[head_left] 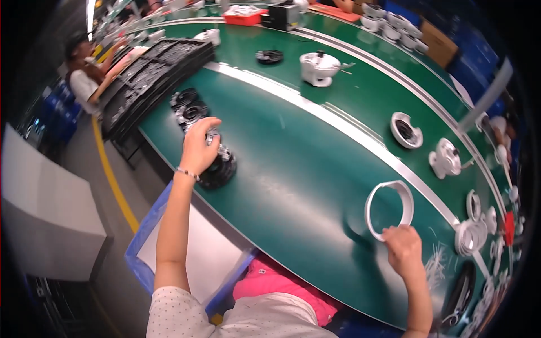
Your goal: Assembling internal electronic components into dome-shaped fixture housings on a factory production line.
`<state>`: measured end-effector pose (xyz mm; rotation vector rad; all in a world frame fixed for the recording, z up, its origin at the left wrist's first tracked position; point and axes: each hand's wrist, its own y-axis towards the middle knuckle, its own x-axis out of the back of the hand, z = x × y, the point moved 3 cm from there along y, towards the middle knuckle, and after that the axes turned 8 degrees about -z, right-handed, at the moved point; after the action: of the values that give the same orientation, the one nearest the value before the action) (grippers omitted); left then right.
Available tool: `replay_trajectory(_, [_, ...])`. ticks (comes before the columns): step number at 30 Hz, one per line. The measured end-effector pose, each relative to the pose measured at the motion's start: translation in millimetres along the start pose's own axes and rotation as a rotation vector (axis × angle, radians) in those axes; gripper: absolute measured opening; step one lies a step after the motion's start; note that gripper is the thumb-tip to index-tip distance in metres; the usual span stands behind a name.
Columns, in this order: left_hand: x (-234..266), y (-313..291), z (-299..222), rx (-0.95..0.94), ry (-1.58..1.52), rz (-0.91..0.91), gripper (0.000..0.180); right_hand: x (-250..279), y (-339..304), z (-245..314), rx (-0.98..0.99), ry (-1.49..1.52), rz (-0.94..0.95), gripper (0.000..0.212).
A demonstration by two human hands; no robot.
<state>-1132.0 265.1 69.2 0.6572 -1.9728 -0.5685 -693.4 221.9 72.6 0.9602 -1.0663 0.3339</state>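
My right hand [403,247] grips a white plastic ring [409,204] by its lower edge and holds it up above the green work surface. At the left, my left hand [200,147] reaches over a row of black round parts with metallic bits. Its fingers curl round one black round part [212,134], which the hand partly hides. A larger black round part [221,173] lies just beside the wrist, and another black part [193,111] sits beyond the fingertips.
Black trays [155,73] are stacked at the far left, near a seated person [84,79]. White housings [320,67] stand on the green conveyor beyond a pale rail. White strips [435,265] and a black-handled tool [463,290] lie at the right. A blue-lined bin [197,248] is below the table edge.
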Motion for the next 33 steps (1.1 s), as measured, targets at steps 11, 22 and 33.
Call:
replay_trajectory(11, [4,-24,39,-0.086,0.318,0.58,0.058,-50,-1,18,-0.079,0.14,0.212,0.01])
replay_trajectory(22, [-74,-13,-67,-0.583,-0.236,0.526,0.069,-45,28,30,-0.38,-0.028,0.263,0.095])
replay_trajectory(33, [-139,-41,-63,0.56,-0.885,0.975,0.019,-88,29,6,-0.774,0.236,0.03,0.111])
